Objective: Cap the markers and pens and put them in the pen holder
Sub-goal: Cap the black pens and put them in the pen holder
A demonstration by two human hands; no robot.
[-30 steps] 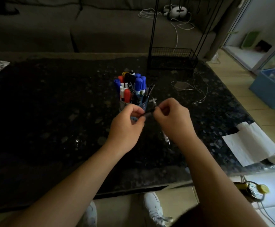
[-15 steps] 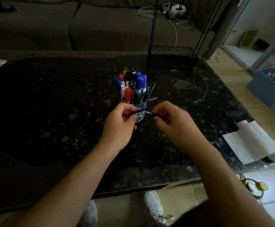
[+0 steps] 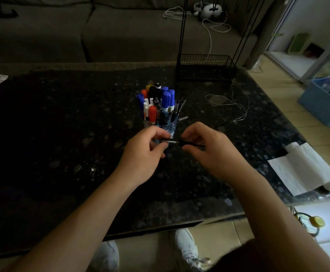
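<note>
A blue pen holder (image 3: 171, 128) stands mid-table, packed with several capped blue, red and black markers and pens (image 3: 158, 103). Just in front of it I hold a thin black pen (image 3: 189, 143) level in my right hand (image 3: 209, 148). My left hand (image 3: 146, 152) pinches its small clear-and-dark cap (image 3: 167, 141) at the pen's left tip; cap and pen meet end to end. A short silver pen piece (image 3: 183, 118) lies on the table right of the holder.
The dark speckled table (image 3: 62, 134) carries a black wire basket on a stand (image 3: 205, 67) at the back, a loose white cord (image 3: 236, 103) to the right and white paper (image 3: 301, 169) at the right edge. A sofa lies beyond.
My hands drew apart half a second ago, cap and pen separated; now they have closed together again, and the cap touches the pen tip. The view shifted slightly.
</note>
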